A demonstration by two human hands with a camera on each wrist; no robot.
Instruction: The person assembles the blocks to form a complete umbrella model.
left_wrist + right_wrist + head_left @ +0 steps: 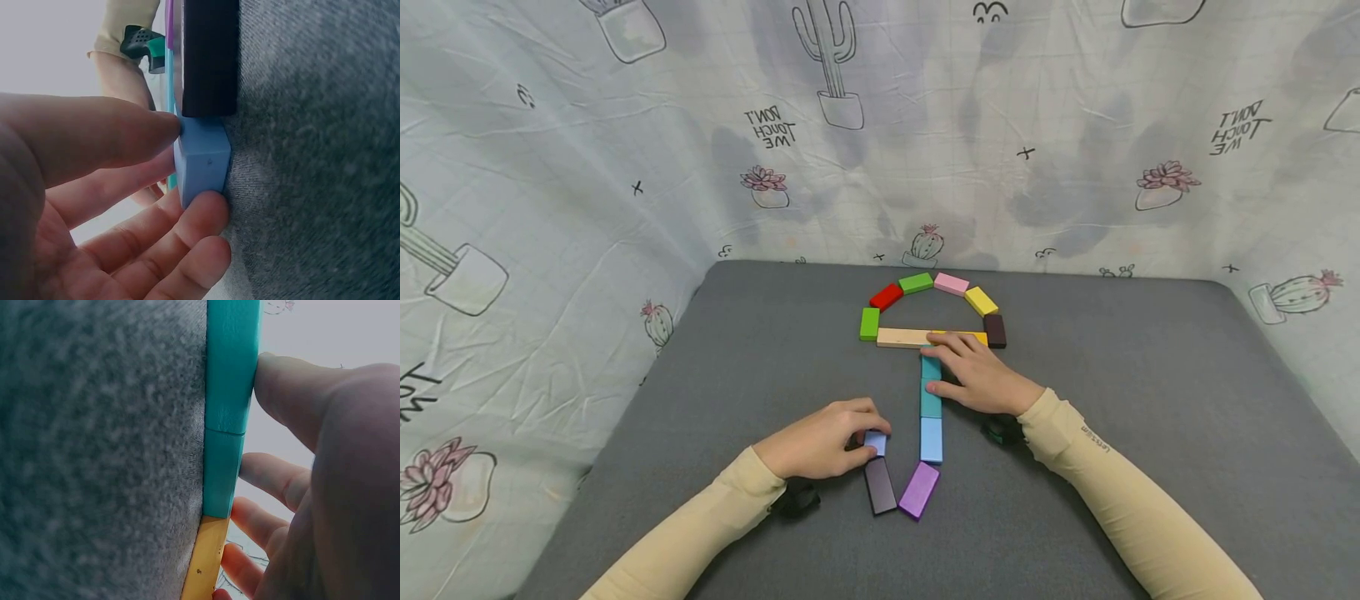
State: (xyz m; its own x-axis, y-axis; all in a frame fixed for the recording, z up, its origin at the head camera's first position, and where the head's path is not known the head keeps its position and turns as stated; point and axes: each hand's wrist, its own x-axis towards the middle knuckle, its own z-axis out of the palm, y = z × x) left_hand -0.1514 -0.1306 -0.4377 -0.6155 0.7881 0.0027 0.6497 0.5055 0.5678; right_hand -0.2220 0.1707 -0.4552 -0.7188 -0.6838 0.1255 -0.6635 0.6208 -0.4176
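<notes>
My left hand [827, 437] pinches a small light blue wooden block [876, 440] between thumb and fingers, low over the grey table. In the left wrist view this block [205, 165] meets the end of a black block [211, 59]. With its fingers spread, my right hand [981, 377] rests on the upper part of a straight column. Its thumb touches a teal block [231, 369]; other fingertips lie by a second teal block [222, 475] and an orange-yellow block [206, 553]. Below the teal blocks come a sky-blue block [931, 440] and a slanted purple block [919, 490].
Above the column, a plain wood block [901, 337] forms part of a horizontal bar. An arch of coloured blocks curves over it, including a red block [887, 297], a pink block [951, 284] and a dark brown block [995, 331]. A patterned cloth [925, 167] hangs behind the table [1112, 375].
</notes>
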